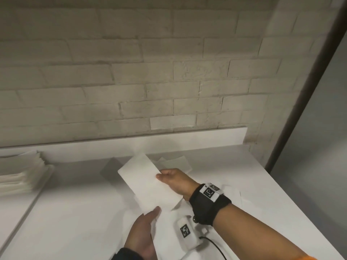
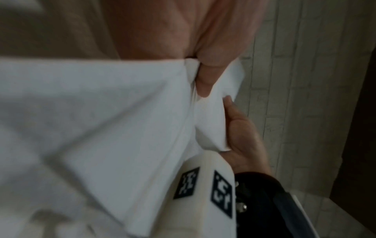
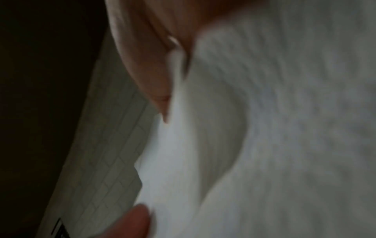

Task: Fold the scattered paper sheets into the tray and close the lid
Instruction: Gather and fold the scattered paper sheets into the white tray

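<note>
A folded white paper sheet (image 1: 148,182) hangs tilted above the white table, held between both hands. My right hand (image 1: 166,176) grips its right edge with the thumb on top. My left hand (image 1: 151,217) pinches its near lower edge. In the left wrist view my left hand (image 2: 203,77) has its thumb pressed on the paper sheet (image 2: 101,120), and my right hand (image 2: 240,128) grips the sheet's far side. The right wrist view is blurred and shows my right hand (image 3: 150,72) against the paper sheet (image 3: 264,112). The white tray (image 1: 47,170) stands at the far left with several folded sheets stacked in it.
More loose sheets (image 1: 176,162) lie on the table behind the hands, and others (image 1: 234,196) lie under my right wrist. A white ledge (image 1: 131,140) runs along the brick wall at the back. The table's right edge (image 1: 281,199) slants toward me.
</note>
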{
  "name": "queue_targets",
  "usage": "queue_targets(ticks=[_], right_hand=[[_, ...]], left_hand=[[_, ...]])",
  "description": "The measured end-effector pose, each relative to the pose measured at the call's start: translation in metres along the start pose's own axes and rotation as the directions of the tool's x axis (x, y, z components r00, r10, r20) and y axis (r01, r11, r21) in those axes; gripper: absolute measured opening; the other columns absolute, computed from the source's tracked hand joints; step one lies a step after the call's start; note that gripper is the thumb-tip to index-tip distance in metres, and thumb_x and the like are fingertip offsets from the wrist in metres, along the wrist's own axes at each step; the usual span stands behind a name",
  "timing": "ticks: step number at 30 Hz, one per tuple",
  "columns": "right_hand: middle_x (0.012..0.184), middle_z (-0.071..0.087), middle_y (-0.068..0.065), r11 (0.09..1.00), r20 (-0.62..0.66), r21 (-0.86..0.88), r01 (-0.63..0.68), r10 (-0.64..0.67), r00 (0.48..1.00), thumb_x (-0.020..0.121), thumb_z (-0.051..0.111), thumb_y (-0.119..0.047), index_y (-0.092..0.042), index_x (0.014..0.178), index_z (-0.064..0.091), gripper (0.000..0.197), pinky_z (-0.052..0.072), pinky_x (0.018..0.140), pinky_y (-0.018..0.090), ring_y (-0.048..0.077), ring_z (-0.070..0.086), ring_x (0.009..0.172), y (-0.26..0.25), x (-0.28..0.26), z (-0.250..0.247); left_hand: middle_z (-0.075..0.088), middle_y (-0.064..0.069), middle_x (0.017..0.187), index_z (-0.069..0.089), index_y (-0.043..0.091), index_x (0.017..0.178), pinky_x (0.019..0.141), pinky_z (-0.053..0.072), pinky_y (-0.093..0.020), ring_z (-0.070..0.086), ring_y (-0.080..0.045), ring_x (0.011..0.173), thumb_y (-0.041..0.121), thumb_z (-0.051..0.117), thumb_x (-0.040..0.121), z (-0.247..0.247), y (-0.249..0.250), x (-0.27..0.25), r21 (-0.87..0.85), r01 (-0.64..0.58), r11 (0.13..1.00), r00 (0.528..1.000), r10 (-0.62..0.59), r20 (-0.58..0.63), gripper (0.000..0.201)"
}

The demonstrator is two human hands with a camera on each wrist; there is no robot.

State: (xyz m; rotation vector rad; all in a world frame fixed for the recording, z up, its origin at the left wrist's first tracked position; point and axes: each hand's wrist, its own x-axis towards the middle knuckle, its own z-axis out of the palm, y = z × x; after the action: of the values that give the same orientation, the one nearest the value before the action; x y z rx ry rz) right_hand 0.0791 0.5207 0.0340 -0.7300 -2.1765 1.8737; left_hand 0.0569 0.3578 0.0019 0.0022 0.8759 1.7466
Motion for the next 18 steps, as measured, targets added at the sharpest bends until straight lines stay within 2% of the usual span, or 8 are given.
queue_targets(ticks=[3,6,8,10,11,13,15,18], right_hand=[[0.085,0.070,0.017,0.983,-0.216,-0.117,0.141,-0.164,0.963,0.094,0.058,-0.032,-0.011,0.079,0.070,0.029,0.053,0.083,0.040,0.026,0.066,0.079,-0.014,-0.007,-0.005],[0.079,0.062,-0.005,0.974,-0.436,-0.132,0.186,-0.225,0.871,0.097,0.057,-0.021,-0.026,0.069,0.063,0.030,0.048,0.076,0.028,0.013,0.061,0.076,-0.026,-0.025,-0.026],[0.078,0.051,-0.005,0.903,-0.503,-0.364,0.228,-0.396,0.768,0.099,0.053,-0.019,-0.023,0.075,0.066,0.028,0.039,0.071,0.024,0.007,0.053,0.069,-0.030,-0.042,-0.039],[0.080,0.049,-0.001,0.724,-0.360,-0.655,0.217,-0.552,0.752,0.099,0.049,-0.014,-0.015,0.104,0.071,0.022,0.041,0.066,0.027,0.015,0.052,0.069,-0.034,-0.064,-0.036],[0.083,0.052,0.003,0.576,-0.235,-0.796,0.183,-0.574,0.784,0.096,0.048,-0.010,-0.013,0.111,0.068,0.025,0.043,0.064,0.029,0.022,0.055,0.071,-0.032,-0.072,-0.026],[0.087,0.058,0.008,0.299,-0.029,-0.943,0.146,-0.512,0.858,0.085,0.049,-0.006,-0.011,0.103,0.065,0.025,0.037,0.060,0.032,0.031,0.059,0.076,-0.025,-0.091,0.007],[0.095,0.058,0.011,0.260,0.090,-0.949,0.180,-0.323,0.942,0.083,0.049,-0.008,-0.007,0.103,0.061,0.023,0.029,0.064,0.037,0.033,0.056,0.085,-0.019,-0.106,0.039],[0.101,0.058,0.015,0.364,0.216,-0.892,0.269,-0.180,0.960,0.090,0.049,-0.018,-0.004,0.106,0.061,0.024,0.029,0.068,0.040,0.034,0.051,0.093,-0.010,-0.117,0.059]], left_hand=[[0.064,-0.028,0.120,0.061,-0.004,0.123,0.103,0.041,-0.057,0.064,-0.046,0.108,0.017,0.046,0.098,-0.009,-0.002,0.003,0.028,0.001,1.000,0.999,0.001,-0.040,0.036],[0.062,-0.026,0.125,0.060,-0.001,0.126,0.105,0.040,-0.059,0.061,-0.044,0.114,0.022,0.051,0.096,-0.018,-0.003,0.004,0.019,-0.044,0.999,0.987,0.046,-0.156,0.039],[0.067,-0.021,0.119,0.063,0.003,0.121,0.092,0.050,-0.052,0.067,-0.036,0.104,0.022,0.051,0.097,-0.022,-0.003,0.007,0.039,-0.168,0.985,0.960,0.172,-0.220,0.033],[0.072,-0.016,0.109,0.066,0.007,0.112,0.078,0.050,-0.044,0.072,-0.028,0.089,0.024,0.048,0.099,-0.018,-0.002,0.005,0.053,-0.270,0.961,0.930,0.275,-0.245,0.028],[0.072,-0.016,0.110,0.064,0.007,0.115,0.081,0.050,-0.046,0.072,-0.030,0.091,0.028,0.046,0.099,-0.011,-0.002,0.001,0.036,-0.274,0.961,0.934,0.275,-0.227,0.031],[0.069,-0.018,0.118,0.060,0.008,0.124,0.097,0.044,-0.051,0.066,-0.038,0.107,0.042,0.045,0.095,-0.002,-0.007,-0.007,-0.029,-0.186,0.982,0.968,0.178,-0.178,0.047],[0.070,-0.016,0.116,0.064,0.010,0.118,0.101,0.041,-0.048,0.066,-0.034,0.109,0.052,0.045,0.091,0.004,-0.016,-0.013,-0.091,-0.152,0.984,0.985,0.143,-0.098,0.054],[0.072,-0.019,0.104,0.064,0.004,0.104,0.079,0.055,-0.040,0.073,-0.026,0.089,0.042,0.038,0.099,0.013,-0.022,-0.013,-0.133,-0.120,0.984,0.993,0.119,-0.009,0.047]])
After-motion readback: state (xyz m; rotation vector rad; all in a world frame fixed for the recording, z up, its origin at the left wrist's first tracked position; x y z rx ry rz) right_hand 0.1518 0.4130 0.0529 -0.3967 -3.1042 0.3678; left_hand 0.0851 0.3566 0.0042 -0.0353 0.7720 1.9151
